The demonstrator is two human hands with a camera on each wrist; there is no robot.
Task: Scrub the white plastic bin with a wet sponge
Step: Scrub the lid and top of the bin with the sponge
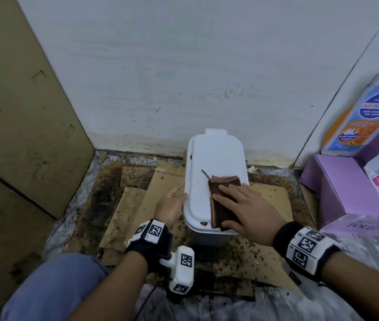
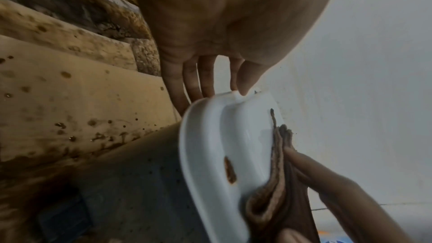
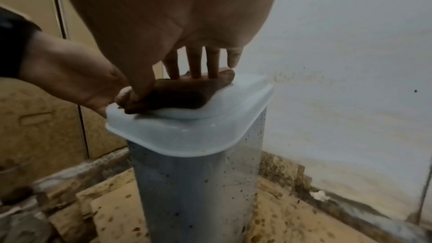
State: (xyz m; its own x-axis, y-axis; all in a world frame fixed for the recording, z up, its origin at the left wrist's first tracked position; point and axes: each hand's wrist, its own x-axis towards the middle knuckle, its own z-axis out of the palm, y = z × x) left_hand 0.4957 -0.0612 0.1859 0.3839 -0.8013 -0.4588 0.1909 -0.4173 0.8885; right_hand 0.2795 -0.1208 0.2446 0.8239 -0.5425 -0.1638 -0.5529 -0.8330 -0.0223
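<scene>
Bin: the white plastic bin (image 1: 216,181) stands on stained cardboard sheets (image 1: 137,205) on the floor, between my 2 hands, lid shut.
Sponge: the brown sponge (image 1: 224,200) lies flat on the lid's right half, under my right hand.
Right hand: my right hand (image 1: 248,209) presses the sponge with straight, spread fingers, thumb at its near edge.
Left hand: my left hand (image 1: 172,202) is open, its straight fingers touching the lid's left rim to steady the bin.
Handling: I judge the bin light, tall and narrow, so it could tip or skate under sideways strokes; bracing at the rim suits it. The wet lid looks slick; the sponge is soft and folds.
Left wrist view only: a brown smear (image 2: 230,172) on the lid's near rim, and the sponge's layered edge (image 2: 278,156).
Right wrist view only: dark specks down the bin's grey wall (image 3: 198,191).
</scene>
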